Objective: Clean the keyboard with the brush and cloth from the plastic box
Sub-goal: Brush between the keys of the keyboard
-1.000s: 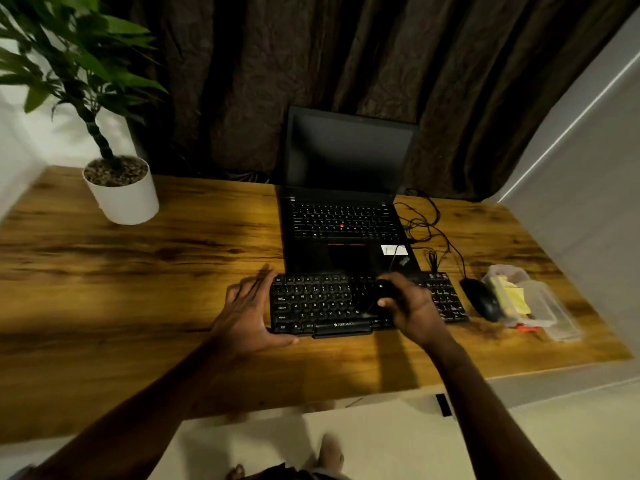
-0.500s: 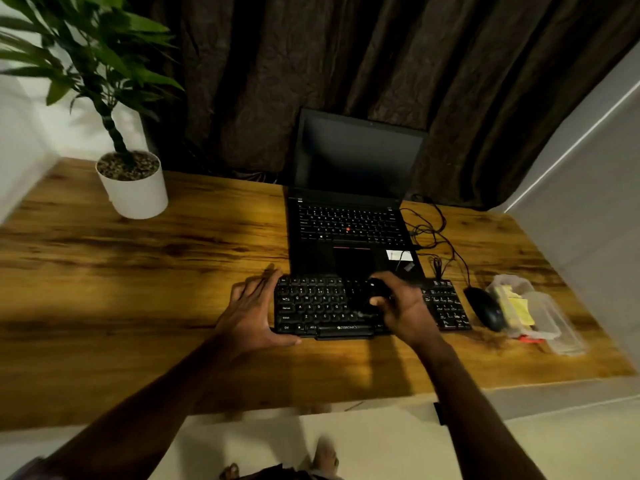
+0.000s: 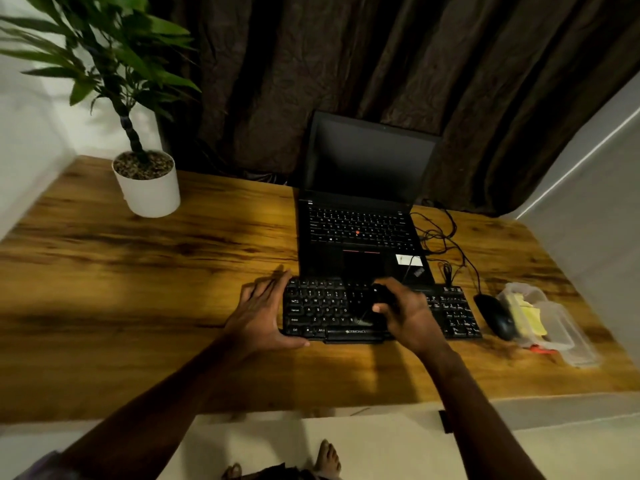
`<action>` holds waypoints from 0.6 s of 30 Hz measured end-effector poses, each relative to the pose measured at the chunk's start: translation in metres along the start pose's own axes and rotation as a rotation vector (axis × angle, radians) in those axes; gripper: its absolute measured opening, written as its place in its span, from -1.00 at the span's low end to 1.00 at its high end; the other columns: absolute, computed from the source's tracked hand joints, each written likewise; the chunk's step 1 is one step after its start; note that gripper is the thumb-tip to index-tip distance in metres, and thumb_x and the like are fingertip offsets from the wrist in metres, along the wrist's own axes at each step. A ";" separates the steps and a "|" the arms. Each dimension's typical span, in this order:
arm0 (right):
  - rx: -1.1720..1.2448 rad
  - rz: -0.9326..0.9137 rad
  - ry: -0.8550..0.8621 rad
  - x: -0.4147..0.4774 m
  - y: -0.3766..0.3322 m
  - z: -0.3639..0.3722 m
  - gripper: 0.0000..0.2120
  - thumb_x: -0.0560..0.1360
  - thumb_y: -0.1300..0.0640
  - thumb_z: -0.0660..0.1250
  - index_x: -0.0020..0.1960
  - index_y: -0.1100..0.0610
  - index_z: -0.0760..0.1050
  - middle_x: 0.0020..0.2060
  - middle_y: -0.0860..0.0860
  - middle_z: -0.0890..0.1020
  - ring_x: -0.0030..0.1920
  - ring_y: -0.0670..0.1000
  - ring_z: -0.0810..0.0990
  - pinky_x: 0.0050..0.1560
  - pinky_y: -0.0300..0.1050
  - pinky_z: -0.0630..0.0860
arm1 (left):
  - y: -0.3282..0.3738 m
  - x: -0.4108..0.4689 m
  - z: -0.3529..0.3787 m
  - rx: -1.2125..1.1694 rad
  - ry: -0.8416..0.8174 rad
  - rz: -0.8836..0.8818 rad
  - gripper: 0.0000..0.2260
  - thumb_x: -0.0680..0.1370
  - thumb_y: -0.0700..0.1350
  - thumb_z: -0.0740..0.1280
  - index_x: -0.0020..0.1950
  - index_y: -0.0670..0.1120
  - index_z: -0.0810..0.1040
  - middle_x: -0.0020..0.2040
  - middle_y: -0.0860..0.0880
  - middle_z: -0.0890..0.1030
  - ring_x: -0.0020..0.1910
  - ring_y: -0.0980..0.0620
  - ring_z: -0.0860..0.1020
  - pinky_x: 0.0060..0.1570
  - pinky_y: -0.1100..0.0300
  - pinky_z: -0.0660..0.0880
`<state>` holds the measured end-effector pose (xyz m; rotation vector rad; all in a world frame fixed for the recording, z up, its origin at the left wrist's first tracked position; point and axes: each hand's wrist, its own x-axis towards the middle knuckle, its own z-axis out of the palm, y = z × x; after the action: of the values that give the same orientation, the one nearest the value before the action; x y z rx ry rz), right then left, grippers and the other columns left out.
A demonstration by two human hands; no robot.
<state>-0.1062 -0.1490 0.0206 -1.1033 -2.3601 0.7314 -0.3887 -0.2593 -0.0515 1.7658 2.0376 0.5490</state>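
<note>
Keyboard (image 3: 332, 311), black, lies on the wooden worktop (image 3: 138, 289) just in front of an open laptop (image 3: 363, 216). Left hand (image 3: 258, 315): flat and spread against the keyboard's left end, thumb along its front edge, holding nothing. Right hand (image 3: 410, 315): grip closed around a dark brush (image 3: 375, 299) held over the middle keys; bristles too dark to make out. Mouse (image 3: 493, 317), black, just right of the keyboard. Plastic box (image 3: 554, 327), clear, beside the mouse, with yellow cloth (image 3: 531, 318) inside. Potted plant (image 3: 147, 181) at far left.
</note>
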 end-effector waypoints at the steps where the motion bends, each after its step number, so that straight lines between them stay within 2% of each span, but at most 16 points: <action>1: -0.009 0.008 -0.010 0.002 -0.004 0.007 -0.64 0.55 0.17 0.40 0.29 -0.09 0.45 -0.08 0.00 0.63 -0.14 -0.09 0.63 -0.16 -0.21 0.60 | 0.000 0.000 0.000 -0.003 -0.003 0.005 0.27 0.13 0.54 0.41 0.63 0.12 -0.18 0.58 0.03 0.13 0.47 -0.05 0.11 0.47 0.04 0.14; 3: -0.019 0.019 -0.051 0.006 -0.016 0.025 -0.61 0.56 0.11 0.38 0.29 -0.23 0.41 -0.03 0.04 0.62 -0.09 -0.01 0.64 -0.10 -0.07 0.65 | 0.001 0.000 -0.003 0.012 -0.014 0.028 0.27 0.16 0.53 0.43 0.63 0.11 -0.20 0.60 0.03 0.09 0.50 0.00 0.06 0.48 0.06 0.08; 6: 0.028 -0.032 -0.077 0.015 -0.038 0.050 -0.66 0.55 0.00 0.33 0.30 -0.18 0.40 0.00 0.04 0.64 -0.03 0.02 0.65 -0.02 0.05 0.66 | 0.002 -0.001 -0.006 0.015 -0.052 0.031 0.27 0.18 0.49 0.45 0.62 0.12 -0.25 0.59 0.02 0.08 0.48 0.01 0.04 0.47 0.05 0.07; 9: 0.087 -0.056 -0.112 0.021 -0.054 0.059 -0.67 0.55 0.02 0.33 0.30 -0.10 0.44 0.00 0.02 0.64 -0.01 -0.02 0.66 -0.02 0.03 0.65 | -0.002 -0.001 -0.003 0.004 -0.050 0.012 0.29 0.14 0.52 0.42 0.60 0.18 -0.30 0.56 0.01 0.13 0.48 -0.07 0.13 0.46 0.00 0.18; 11: 0.082 -0.052 -0.111 0.019 -0.053 0.053 -0.68 0.55 0.07 0.35 0.29 -0.09 0.45 -0.01 0.01 0.65 -0.01 -0.03 0.66 -0.02 0.02 0.66 | -0.003 0.000 -0.003 -0.006 -0.053 0.011 0.29 0.13 0.52 0.43 0.60 0.18 -0.30 0.56 0.01 0.13 0.48 -0.06 0.12 0.46 0.01 0.17; 18: -0.042 -0.009 -0.105 0.017 -0.039 0.044 -0.63 0.56 0.01 0.34 0.32 -0.19 0.38 0.02 0.02 0.64 0.02 0.03 0.63 0.02 0.08 0.63 | 0.002 -0.003 -0.006 -0.011 -0.047 0.005 0.28 0.18 0.44 0.50 0.62 0.13 -0.26 0.56 0.00 0.13 0.42 0.01 0.10 0.43 0.07 0.14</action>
<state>-0.1634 -0.1691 0.0138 -1.0961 -2.4765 0.7575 -0.3898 -0.2618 -0.0456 1.7616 1.9953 0.5143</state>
